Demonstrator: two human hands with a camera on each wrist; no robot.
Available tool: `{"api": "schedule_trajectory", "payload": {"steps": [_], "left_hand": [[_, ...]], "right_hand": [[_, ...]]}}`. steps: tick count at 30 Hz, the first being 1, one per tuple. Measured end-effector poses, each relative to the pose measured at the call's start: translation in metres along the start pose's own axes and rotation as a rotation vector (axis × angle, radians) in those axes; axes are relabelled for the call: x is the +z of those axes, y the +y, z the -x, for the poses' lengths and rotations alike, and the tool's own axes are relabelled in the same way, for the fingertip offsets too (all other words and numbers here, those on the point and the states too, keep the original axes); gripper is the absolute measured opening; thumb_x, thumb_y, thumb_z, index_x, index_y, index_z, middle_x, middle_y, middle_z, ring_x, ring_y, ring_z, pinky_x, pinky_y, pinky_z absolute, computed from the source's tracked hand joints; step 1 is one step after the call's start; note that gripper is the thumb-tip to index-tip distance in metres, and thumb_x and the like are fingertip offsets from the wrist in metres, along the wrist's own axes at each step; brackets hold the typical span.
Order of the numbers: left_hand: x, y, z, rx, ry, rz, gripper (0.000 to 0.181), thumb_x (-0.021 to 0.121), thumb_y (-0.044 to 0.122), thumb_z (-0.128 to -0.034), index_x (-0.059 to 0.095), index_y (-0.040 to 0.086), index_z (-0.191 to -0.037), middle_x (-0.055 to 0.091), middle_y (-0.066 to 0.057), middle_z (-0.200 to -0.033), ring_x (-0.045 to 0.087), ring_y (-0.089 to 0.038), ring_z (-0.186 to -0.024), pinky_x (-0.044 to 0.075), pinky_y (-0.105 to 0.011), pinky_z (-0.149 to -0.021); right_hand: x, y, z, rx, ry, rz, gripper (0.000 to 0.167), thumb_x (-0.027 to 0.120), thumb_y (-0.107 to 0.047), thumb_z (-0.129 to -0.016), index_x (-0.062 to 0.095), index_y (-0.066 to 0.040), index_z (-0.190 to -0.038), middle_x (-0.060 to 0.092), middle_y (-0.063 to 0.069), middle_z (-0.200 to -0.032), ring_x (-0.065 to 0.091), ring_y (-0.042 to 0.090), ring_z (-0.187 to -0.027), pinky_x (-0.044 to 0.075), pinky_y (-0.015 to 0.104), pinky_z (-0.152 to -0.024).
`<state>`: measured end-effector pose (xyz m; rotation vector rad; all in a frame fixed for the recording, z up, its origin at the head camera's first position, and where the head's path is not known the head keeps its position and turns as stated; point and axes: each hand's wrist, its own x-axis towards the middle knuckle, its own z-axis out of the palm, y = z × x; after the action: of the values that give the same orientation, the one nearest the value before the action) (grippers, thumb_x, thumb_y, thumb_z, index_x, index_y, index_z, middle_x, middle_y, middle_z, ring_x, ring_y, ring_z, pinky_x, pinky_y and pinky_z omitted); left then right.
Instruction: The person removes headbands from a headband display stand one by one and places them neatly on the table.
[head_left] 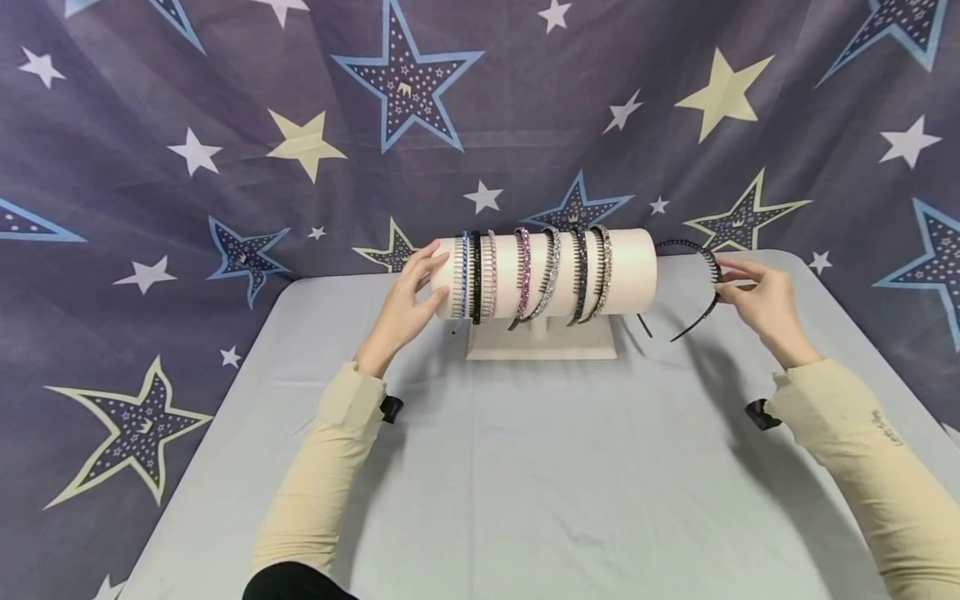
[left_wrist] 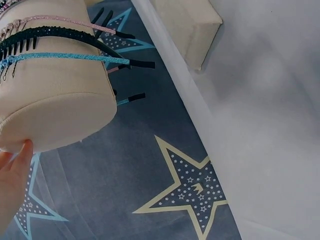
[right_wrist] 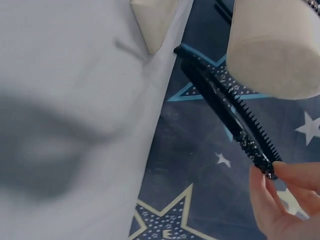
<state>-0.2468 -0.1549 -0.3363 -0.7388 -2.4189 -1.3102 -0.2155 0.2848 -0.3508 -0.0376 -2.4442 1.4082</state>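
Note:
A cream padded cylinder [head_left: 633,271] on a stand carries several toothed headbands, among them a pink one [head_left: 524,275], a silver one [head_left: 553,271] and a blue one [head_left: 464,279]. At the cylinder's left end my left hand [head_left: 405,304] rests with its fingers and thumb against the padding. My right hand [head_left: 761,300] pinches a black toothed headband [right_wrist: 225,107] between thumb and fingers, just off the cylinder's right end. In the right wrist view this headband hangs apart from the cylinder's end face, with dark glittery stones near the fingers.
The stand's flat base [head_left: 540,343] sits on a table with a pale cloth [head_left: 555,467]. Behind it hangs a dark curtain [head_left: 525,117] printed with stars. A black object [head_left: 300,582] shows at the bottom edge.

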Motion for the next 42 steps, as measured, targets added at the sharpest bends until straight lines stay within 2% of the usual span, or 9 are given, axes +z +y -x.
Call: {"api": "schedule_trajectory", "payload": {"steps": [5,12,20,24,30,33,35,40,42], "left_hand": [[0.001,-0.005,-0.001,0.021,0.008,-0.005,0.043,0.055,-0.001,-0.0827,0.047,0.0,-0.124,0.031,-0.009,-0.14,0.034,-0.025,-0.125,0.034,-0.035,-0.101],[0.0,-0.002,-0.001,0.016,0.008,0.003,0.043,0.055,-0.002,-0.0827,0.047,-0.001,-0.124,0.031,-0.011,-0.14,0.034,-0.026,-0.125,0.034,-0.035,-0.101],[-0.004,0.034,0.004,-0.002,-0.001,0.003,0.04,0.052,-0.008,-0.082,0.044,-0.012,-0.122,0.03,-0.023,-0.136,0.034,-0.035,-0.123,0.034,-0.039,-0.101],[-0.005,0.036,0.005,-0.009,0.0,0.003,0.04,0.051,-0.007,-0.0823,0.043,-0.011,-0.122,0.03,-0.023,-0.136,0.034,-0.035,-0.123,0.033,-0.039,-0.101],[0.0,0.006,0.001,0.004,0.008,0.01,0.042,0.054,-0.003,-0.0825,0.046,-0.005,-0.124,0.031,-0.015,-0.139,0.034,-0.029,-0.124,0.034,-0.036,-0.101],[0.001,-0.002,0.0,0.017,0.015,0.013,0.042,0.055,-0.001,-0.0823,0.047,-0.003,-0.124,0.032,-0.012,-0.139,0.034,-0.027,-0.124,0.034,-0.035,-0.101],[0.001,-0.004,0.0,0.028,0.02,0.025,0.042,0.055,0.001,-0.083,0.048,-0.001,-0.124,0.032,-0.01,-0.139,0.034,-0.025,-0.124,0.034,-0.035,-0.101],[0.001,-0.004,0.002,0.045,0.025,0.039,0.041,0.055,0.004,-0.0838,0.048,0.003,-0.125,0.033,-0.006,-0.139,0.034,-0.021,-0.125,0.035,-0.032,-0.101],[0.001,-0.003,0.002,0.042,0.024,0.026,0.042,0.055,0.003,-0.0835,0.048,0.002,-0.125,0.033,-0.007,-0.139,0.035,-0.022,-0.124,0.035,-0.032,-0.101]], "right_hand": [[-0.002,0.01,-0.003,0.01,-0.047,-0.077,0.041,0.052,0.008,-0.079,0.044,0.016,-0.119,0.053,-0.022,-0.067,0.057,-0.008,-0.054,0.047,0.006,-0.056],[-0.004,0.023,-0.007,0.045,-0.114,-0.071,0.042,0.051,0.008,-0.08,0.042,0.018,-0.12,0.053,-0.022,-0.067,0.057,-0.007,-0.055,0.049,0.009,-0.058],[-0.005,0.037,-0.011,0.126,-0.205,-0.077,0.042,0.048,0.006,-0.082,0.039,0.017,-0.123,0.055,-0.019,-0.071,0.059,-0.005,-0.059,0.05,0.011,-0.063],[-0.005,0.046,-0.012,0.142,-0.228,-0.081,0.043,0.048,0.007,-0.082,0.039,0.017,-0.123,0.058,-0.017,-0.072,0.06,-0.002,-0.061,0.051,0.012,-0.063],[-0.004,0.084,-0.026,0.149,-0.257,-0.181,0.04,0.053,0.007,-0.08,0.05,0.006,-0.12,0.065,0.001,-0.079,0.062,0.004,-0.062,0.052,0.014,-0.062],[-0.002,0.095,-0.03,0.146,-0.257,-0.158,0.042,0.053,0.006,-0.079,0.048,0.009,-0.121,0.064,-0.001,-0.078,0.062,0.003,-0.063,0.052,0.015,-0.063],[0.001,0.103,-0.033,0.195,-0.234,-0.199,0.04,0.055,0.006,-0.078,0.055,0.002,-0.117,0.064,-0.006,-0.074,0.062,0.004,-0.061,0.052,0.014,-0.061],[0.003,0.094,-0.027,0.216,-0.239,-0.19,0.04,0.054,0.006,-0.077,0.053,0.006,-0.117,0.062,-0.015,-0.07,0.06,0.001,-0.061,0.051,0.012,-0.06],[0.002,0.085,-0.022,0.177,-0.285,-0.157,0.043,0.052,0.005,-0.079,0.043,0.015,-0.12,0.061,-0.016,-0.071,0.059,-0.001,-0.062,0.051,0.012,-0.062]]}}
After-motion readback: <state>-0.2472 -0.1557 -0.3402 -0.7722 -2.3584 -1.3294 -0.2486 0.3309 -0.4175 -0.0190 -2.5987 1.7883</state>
